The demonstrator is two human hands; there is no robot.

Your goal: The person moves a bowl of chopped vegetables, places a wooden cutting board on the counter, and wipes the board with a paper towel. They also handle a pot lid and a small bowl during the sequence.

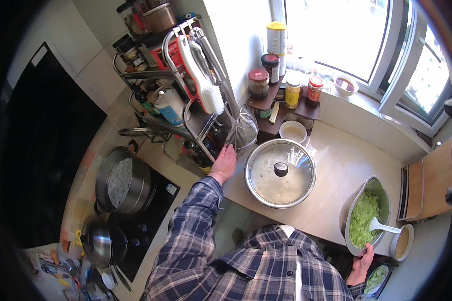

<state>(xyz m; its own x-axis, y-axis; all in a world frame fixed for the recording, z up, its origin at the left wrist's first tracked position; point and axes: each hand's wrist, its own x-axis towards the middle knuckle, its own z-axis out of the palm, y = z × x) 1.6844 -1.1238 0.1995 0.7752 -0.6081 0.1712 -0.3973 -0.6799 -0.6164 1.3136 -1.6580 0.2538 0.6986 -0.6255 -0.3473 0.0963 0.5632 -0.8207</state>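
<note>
My left hand [224, 164] reaches beside the metal rack, fingers closed around the handle of a wire-mesh strainer [246, 131]; part of the grip is hidden. Over on the right, my right hand [361, 263] grasps the rim of a metal bowl [344, 214] with perforations near its far edge. It is tilted and full of shredded green vegetable [364, 214]. A white spoon [386, 227] is stuck into the shreds. Between my hands, a wide pan [280, 203] with a glass lid [265, 173] and black knob stands on the counter.
A metal rack [173, 129] holds jars, bottles and a white brush [207, 86]. Pots [116, 180] sit on the black cooktop [162, 199] at left. Behind the pan are a small bowl [293, 131] and a brown jar stand [261, 124]. Another bowl [403, 242] is at right.
</note>
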